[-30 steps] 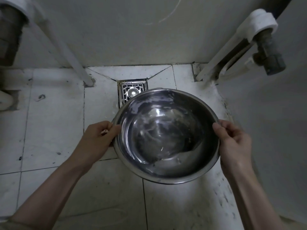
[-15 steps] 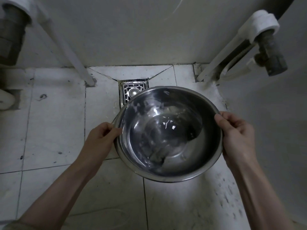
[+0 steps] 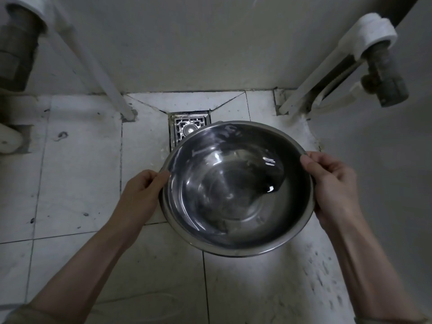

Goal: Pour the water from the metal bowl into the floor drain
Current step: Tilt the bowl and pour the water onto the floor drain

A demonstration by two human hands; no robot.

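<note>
A round metal bowl (image 3: 236,190) hangs above the white tiled floor, tipped away from me toward the wall, with water pooled against its far left side. My left hand (image 3: 142,195) grips the rim on the left and my right hand (image 3: 332,185) grips it on the right. A square metal floor drain (image 3: 185,128) lies in the tiles by the wall, and the bowl's far edge covers the drain's lower right part.
White pipes slant down to the floor at left (image 3: 102,73) and right (image 3: 311,85). A grey valve fitting (image 3: 385,76) juts out at the right, and a dark pipe fitting (image 3: 14,54) stands at far left. Walls close in behind and on the right.
The bowl has tipped further toward the drain, and the water has run to its far left side. Both hands kept their grip.
</note>
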